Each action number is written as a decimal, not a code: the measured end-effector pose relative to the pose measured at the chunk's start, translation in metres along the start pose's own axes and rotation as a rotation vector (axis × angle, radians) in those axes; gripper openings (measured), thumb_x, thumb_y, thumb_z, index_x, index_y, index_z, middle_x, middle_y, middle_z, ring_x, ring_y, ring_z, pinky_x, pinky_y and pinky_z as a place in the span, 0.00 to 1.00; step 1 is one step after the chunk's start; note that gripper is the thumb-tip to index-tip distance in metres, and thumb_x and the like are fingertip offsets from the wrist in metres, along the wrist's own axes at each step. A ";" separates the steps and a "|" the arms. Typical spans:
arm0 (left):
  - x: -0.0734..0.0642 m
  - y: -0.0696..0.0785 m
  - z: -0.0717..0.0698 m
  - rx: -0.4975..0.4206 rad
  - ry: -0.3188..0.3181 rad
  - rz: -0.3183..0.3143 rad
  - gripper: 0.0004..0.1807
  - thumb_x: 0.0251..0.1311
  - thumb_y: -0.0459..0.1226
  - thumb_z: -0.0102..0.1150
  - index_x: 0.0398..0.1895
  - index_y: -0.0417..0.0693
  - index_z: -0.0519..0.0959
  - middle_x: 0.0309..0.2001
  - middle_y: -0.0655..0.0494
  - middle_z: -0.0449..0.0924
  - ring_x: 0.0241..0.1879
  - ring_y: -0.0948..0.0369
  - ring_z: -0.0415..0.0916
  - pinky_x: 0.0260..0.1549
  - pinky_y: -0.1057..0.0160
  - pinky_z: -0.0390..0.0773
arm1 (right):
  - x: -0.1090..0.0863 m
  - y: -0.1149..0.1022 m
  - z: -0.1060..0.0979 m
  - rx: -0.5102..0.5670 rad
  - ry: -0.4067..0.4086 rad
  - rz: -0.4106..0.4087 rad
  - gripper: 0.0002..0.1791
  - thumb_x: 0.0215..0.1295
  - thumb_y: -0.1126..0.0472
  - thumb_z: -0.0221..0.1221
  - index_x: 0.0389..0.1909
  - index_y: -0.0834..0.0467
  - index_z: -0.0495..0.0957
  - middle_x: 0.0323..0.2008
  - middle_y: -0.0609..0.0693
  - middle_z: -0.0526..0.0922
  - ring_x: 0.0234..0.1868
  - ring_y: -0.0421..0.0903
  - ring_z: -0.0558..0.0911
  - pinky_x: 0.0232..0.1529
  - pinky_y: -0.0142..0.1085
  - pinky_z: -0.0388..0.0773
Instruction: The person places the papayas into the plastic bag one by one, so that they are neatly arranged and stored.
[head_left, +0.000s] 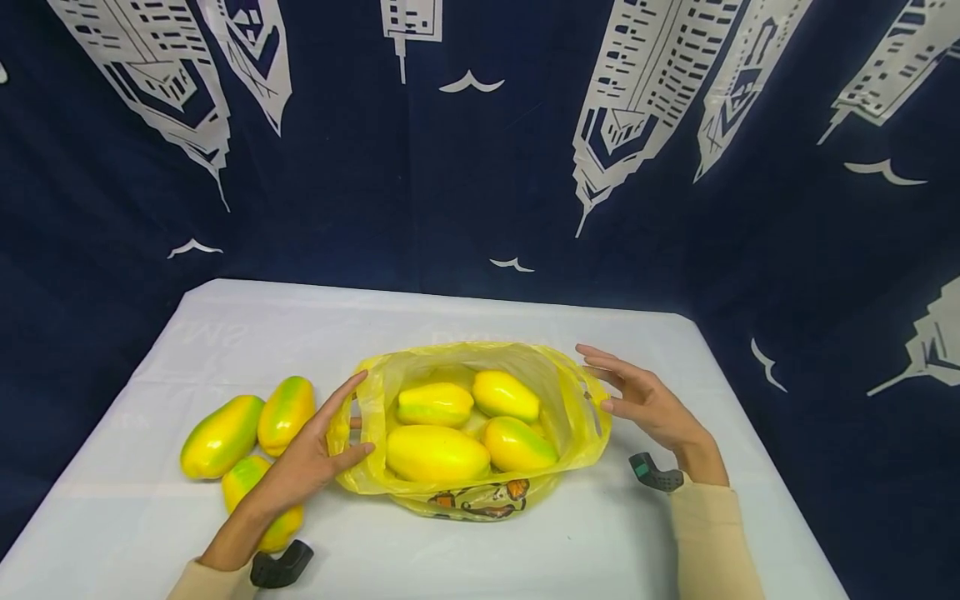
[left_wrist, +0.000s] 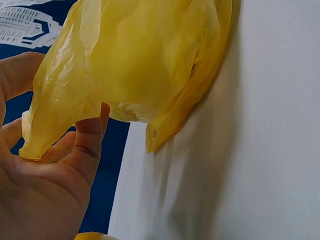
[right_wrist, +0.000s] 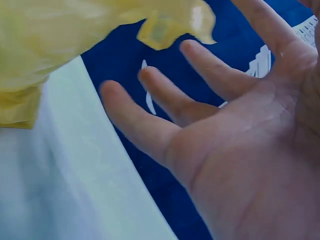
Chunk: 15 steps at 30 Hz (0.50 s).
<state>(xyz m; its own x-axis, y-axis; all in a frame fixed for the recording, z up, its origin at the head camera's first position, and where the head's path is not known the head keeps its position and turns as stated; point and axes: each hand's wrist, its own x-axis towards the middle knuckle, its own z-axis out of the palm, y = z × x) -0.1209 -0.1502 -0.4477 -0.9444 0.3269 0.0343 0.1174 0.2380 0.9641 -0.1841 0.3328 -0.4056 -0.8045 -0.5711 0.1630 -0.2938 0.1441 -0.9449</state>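
A yellow plastic bag (head_left: 480,492) stands with its mouth wide, several yellow-green papayas (head_left: 437,454) inside. At its left side, my left hand (head_left: 311,454) touches the bag, fingers spread and loosely bent. In the left wrist view, the bag's handle (left_wrist: 60,110) hangs between thumb and fingers, without a clear pinch. My right hand (head_left: 652,408) is by the right side of the rim, fingers spread. The right wrist view shows that palm (right_wrist: 240,160) holding nothing, fingertips close to the bag's handle (right_wrist: 172,27); whether one touches it, I cannot tell.
Three more papayas (head_left: 222,437) lie on the white tabletop (head_left: 600,542) left of the bag, one partly behind my left forearm. A dark blue cloth (head_left: 480,183) with white building prints hangs behind the table. Each wrist carries a black device (head_left: 281,565).
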 end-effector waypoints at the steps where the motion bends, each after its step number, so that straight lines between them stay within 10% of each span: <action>1: 0.000 0.000 0.000 0.000 0.000 0.000 0.51 0.61 0.35 0.68 0.79 0.75 0.49 0.80 0.49 0.45 0.64 0.41 0.68 0.49 0.67 0.81 | 0.000 0.002 0.001 0.026 -0.024 0.001 0.33 0.66 0.77 0.56 0.72 0.69 0.61 0.79 0.55 0.54 0.76 0.42 0.60 0.70 0.29 0.64; 15: -0.001 0.000 0.000 -0.055 -0.019 0.016 0.51 0.61 0.33 0.67 0.79 0.74 0.49 0.79 0.47 0.46 0.65 0.39 0.67 0.47 0.66 0.83 | -0.006 0.025 0.010 0.115 -0.087 0.073 0.36 0.67 0.77 0.55 0.75 0.62 0.60 0.75 0.39 0.60 0.73 0.32 0.60 0.62 0.31 0.75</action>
<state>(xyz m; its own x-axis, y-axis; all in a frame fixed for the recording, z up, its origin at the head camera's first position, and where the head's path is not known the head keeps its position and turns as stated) -0.1201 -0.1502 -0.4479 -0.9364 0.3479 0.0451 0.1148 0.1824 0.9765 -0.1815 0.3313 -0.4328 -0.7725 -0.6309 0.0728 -0.1717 0.0971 -0.9804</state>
